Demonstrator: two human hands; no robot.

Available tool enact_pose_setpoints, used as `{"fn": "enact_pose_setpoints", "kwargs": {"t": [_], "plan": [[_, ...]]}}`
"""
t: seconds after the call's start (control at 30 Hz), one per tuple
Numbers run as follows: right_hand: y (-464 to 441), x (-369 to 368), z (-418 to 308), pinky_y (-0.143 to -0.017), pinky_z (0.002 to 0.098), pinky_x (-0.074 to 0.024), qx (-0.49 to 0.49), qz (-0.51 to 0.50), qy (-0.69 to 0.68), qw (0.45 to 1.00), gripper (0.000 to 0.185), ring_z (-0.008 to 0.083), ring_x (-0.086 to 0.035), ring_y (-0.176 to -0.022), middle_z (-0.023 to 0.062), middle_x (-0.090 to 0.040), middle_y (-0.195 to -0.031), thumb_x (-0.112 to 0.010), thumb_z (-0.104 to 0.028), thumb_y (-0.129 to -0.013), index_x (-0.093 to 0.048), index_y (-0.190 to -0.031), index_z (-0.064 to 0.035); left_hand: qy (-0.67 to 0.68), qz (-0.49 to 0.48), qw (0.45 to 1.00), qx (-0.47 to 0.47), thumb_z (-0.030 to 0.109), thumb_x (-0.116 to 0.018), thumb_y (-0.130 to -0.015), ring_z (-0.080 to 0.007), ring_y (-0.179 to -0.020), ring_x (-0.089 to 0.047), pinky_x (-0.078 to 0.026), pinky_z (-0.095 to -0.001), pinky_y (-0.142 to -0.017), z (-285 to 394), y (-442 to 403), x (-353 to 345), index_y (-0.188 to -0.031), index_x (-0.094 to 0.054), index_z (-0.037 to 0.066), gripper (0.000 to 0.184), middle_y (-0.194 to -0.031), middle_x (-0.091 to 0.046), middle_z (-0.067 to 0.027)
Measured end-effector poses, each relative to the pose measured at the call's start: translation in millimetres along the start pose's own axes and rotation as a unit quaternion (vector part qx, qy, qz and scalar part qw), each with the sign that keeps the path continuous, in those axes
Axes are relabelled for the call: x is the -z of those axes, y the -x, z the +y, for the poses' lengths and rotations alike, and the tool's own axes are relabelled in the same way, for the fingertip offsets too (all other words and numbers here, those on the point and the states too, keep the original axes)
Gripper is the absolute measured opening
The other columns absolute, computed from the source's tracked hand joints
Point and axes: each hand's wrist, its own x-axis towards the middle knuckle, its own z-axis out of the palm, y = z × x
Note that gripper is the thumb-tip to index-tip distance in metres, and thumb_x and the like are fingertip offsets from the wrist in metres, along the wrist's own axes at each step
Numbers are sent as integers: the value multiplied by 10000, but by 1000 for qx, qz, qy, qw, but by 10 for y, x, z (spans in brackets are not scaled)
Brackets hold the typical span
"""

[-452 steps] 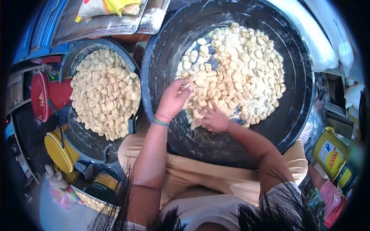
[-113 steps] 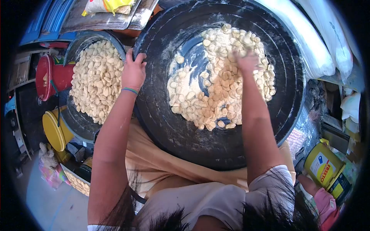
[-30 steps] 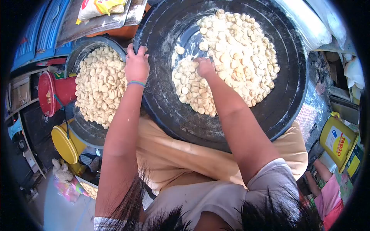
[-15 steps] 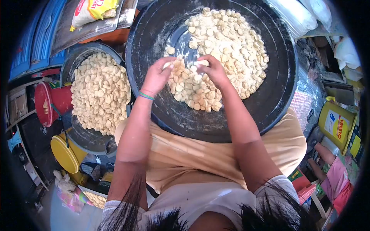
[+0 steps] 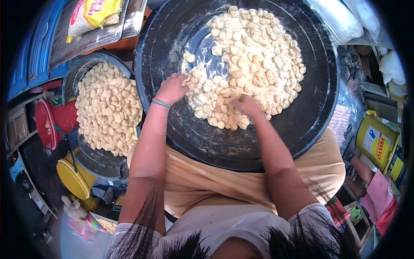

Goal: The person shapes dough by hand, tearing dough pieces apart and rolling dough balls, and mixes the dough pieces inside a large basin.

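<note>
A wide black round basin (image 5: 207,151) rests against my lap and holds a heap of floury, pale round dough pieces (image 5: 263,56). At the heap's left edge is my left hand (image 5: 173,88), its fingers curled together around something I cannot make out. My right hand (image 5: 248,105) touches the lower middle of the heap, fingertips bent down among the pieces and partly hidden. Loose white flour lies on the basin floor near a few separate pieces. To the left, a smaller dark tub (image 5: 92,164) is piled with similar pieces (image 5: 108,108).
At the left are a red bucket (image 5: 64,116) and a yellow bucket (image 5: 73,177). A yellow and white bag (image 5: 92,17) lies on a board (image 5: 82,43). Plastic-wrapped bundles (image 5: 336,21) are at the upper right, a yellow FREETO container (image 5: 376,142) at the right. Another person's pink clothing (image 5: 377,194) shows lower right.
My left hand left the basin rim and came to the heap's left edge. My right hand moved from the bare patch down to the heap's lower middle, releasing a piece it held.
</note>
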Motion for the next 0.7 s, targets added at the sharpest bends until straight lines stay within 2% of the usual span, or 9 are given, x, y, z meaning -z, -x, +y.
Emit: {"fn": "enact_pose_setpoints", "kwargs": {"t": [0.03,0.1,0.2,0.23,0.27,0.3,0.37,0.57,0.7], "plan": [[-120,29,506,-628,420,-496,-14,29,13,999,790,291,-649,-712,194,-663,-806,-543,-700,-752,-634,-973,53,0,-6,1000,2,280,-611,-820,-357,-1134,-504,-396,-398,-971,34,4,19,-1178,-571,51,427,-1192,-548,-189],[20,80,862,-713,454,-502,-138,-80,-62,985,912,344,-639,-875,244,-641,-980,-495,-779,-727,-590,-1120,39,1,-13,1000,9,279,-610,-826,-361,-1134,-504,-396,-400,-971,79,16,56,-1183,-565,50,427,-1191,-547,-195],[-119,-321,799,-886,491,-450,-227,-124,-407,876,1031,396,-545,-1081,264,-522,-1233,-464,-826,-698,-440,-1320,-3,4,-23,1000,20,277,-606,-831,-364,-1143,-498,-393,-402,-976,116,35,34,-1195,-554,47,434,-1195,-545,-201],[-129,-389,629,-1054,509,-293,-180,-216,-485,828,1066,420,-355,-1273,250,-315,-1428,-467,-815,-706,-260,-1435,-65,2,-26,999,21,268,-603,-832,-366,-1146,-496,-391,-402,-978,105,26,18,-1199,-550,44,433,-1200,-542,-203],[2,-407,176,-1098,512,-200,-165,-140,-500,838,1033,399,-249,-1345,256,-247,-1460,-462,-789,-732,-216,-1455,-93,1,-27,999,20,260,-601,-834,-368,-1149,-494,-390,-402,-980,104,3,16,-1202,-546,41,432,-1204,-539,-206],[-162,-548,83,-1089,528,-217,-64,-162,-479,861,1100,389,-184,-1375,256,-166,-1488,-503,-812,-675,-218,-1452,-88,3,-33,999,26,243,-594,-834,-370,-1147,-495,-391,-402,-980,106,-7,22,-1198,-546,37,421,-1203,-540,-209],[-335,-739,-322,-1104,533,-170,-76,-121,-482,864,1077,396,-161,-1382,229,-155,-1502,-523,-781,-695,-205,-1459,-92,8,-44,998,43,210,-580,-835,-375,-1143,-497,-393,-400,-979,84,-7,18,-1190,-547,28,400,-1202,-540,-215],[-477,98,-1047,-1061,474,-293,149,-313,-33,937,776,314,-352,-1315,166,-409,-1399,-684,-589,-696,-520,-1292,-119,26,4,1000,7,13,-479,-798,-394,-1068,-533,-420,-417,-937,-52,-67,-60,-1147,-565,15,360,-1135,-561,-245],[-515,-40,-1642,-1078,490,-269,209,-82,183,957,592,286,-345,-1323,124,-421,-1388,-690,-387,-706,-561,-1194,-78,60,186,981,10,-17,-423,-806,-422,-996,-551,-446,-446,-875,-19,-105,11,-1133,-568,31,361,-1075,-571,-256]]}}
